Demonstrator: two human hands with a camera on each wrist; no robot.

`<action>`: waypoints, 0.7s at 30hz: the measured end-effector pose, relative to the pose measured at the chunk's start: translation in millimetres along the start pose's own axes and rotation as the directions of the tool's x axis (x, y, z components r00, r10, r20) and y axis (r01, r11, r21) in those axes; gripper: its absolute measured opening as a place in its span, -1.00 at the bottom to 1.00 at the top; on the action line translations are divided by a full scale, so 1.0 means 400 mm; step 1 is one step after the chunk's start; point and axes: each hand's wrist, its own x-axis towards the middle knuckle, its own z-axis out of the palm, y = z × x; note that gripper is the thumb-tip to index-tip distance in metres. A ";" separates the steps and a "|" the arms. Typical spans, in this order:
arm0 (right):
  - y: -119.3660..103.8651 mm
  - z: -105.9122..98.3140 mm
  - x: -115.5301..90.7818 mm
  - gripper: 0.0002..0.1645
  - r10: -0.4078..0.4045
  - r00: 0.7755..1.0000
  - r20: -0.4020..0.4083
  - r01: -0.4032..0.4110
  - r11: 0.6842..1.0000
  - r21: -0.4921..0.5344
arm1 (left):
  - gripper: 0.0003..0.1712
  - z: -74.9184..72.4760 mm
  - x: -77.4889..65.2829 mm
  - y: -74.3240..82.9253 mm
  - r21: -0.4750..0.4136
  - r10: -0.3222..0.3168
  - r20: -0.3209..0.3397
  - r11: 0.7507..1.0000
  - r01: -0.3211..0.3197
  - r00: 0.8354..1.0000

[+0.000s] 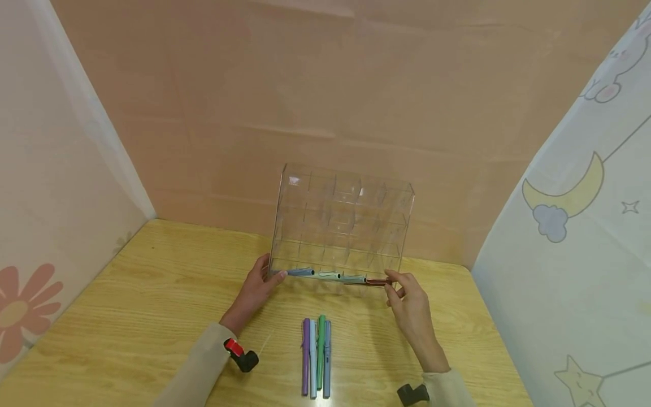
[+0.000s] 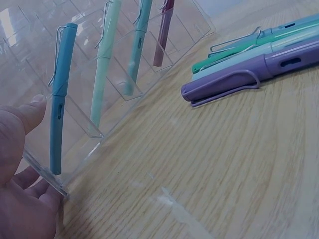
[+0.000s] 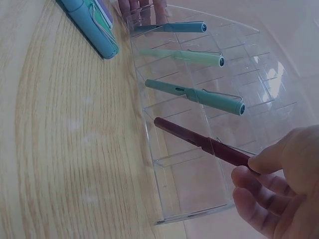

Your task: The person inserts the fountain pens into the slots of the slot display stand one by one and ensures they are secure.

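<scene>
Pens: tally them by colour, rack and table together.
Blue pens: 2
Light blue pen: 1
Purple pen: 1
Green pen: 1
Pale green pen: 1
Teal pen: 1
Maroon pen: 1
Total: 8

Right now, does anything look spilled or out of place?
Nothing looks spilled. A pale streak on the table near the left hand looks odd, cutting across the grain; what it is, I can't tell.
</scene>
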 end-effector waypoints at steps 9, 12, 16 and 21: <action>0.002 -0.002 -0.003 -0.52 0.028 0.999 0.018 -0.028 1.000 -0.006 | -0.06 0.003 -0.002 -0.005 -0.006 -0.006 -0.011 1.000 0.006 1.000; 0.002 -0.003 -0.003 -0.49 0.033 0.999 0.026 -0.032 0.999 -0.013 | -0.06 0.002 -0.001 -0.006 -0.016 -0.015 -0.011 1.000 0.015 1.000; 0.001 -0.006 -0.006 -0.48 0.045 0.999 0.029 -0.045 0.999 -0.010 | -0.06 0.002 0.001 -0.007 -0.022 -0.007 -0.011 1.000 0.007 1.000; -0.006 -0.015 -0.011 -0.46 0.046 0.999 0.005 -0.046 0.999 -0.026 | -0.07 0.000 0.002 -0.006 -0.031 0.002 -0.004 1.000 -0.002 1.000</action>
